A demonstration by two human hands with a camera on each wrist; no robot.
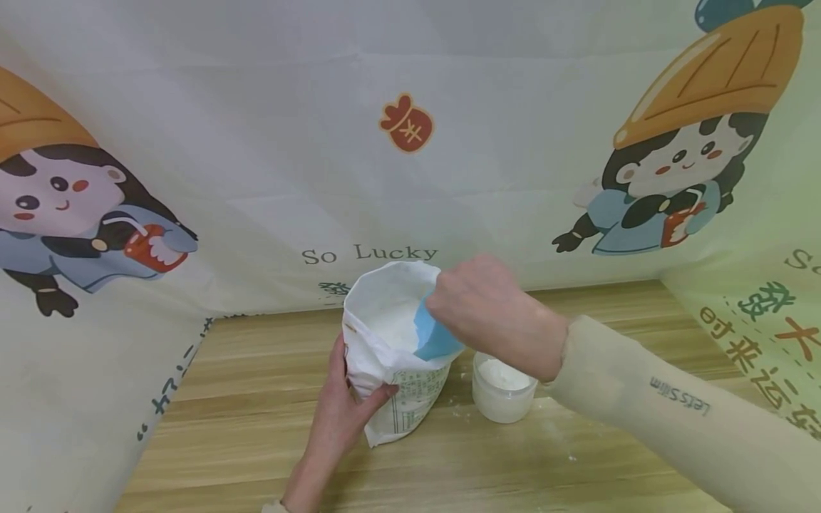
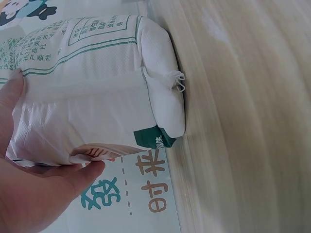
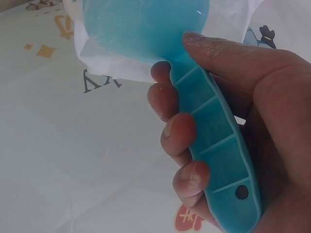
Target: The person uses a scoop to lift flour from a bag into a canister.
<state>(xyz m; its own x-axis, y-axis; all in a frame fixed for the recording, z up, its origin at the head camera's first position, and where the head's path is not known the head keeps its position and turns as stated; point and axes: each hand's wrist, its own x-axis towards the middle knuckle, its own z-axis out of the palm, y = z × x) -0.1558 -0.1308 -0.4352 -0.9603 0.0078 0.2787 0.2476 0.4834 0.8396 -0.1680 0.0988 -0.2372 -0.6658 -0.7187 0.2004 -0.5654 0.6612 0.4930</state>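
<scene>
- Left hand grips the white bag by its side, thumb on the printed face; the bag stands on the wooden tabletop, mouth up.
- Right hand holds the blue scoop, fingers wrapped round the ribbed handle, scoop head in the bag's mouth.
- White powder shows inside the bag; round tub (lidless, some powder in it) stands just right of the bag, partly under the right wrist.
- To scoop well: brace the bag, slide the scoop's edge in shallow, then level it before lifting.
- Clear the rim without knocking it; a soft bag probably folds inward if squeezed.
- Overfilling risks spills (white specks lie near the tub).
</scene>
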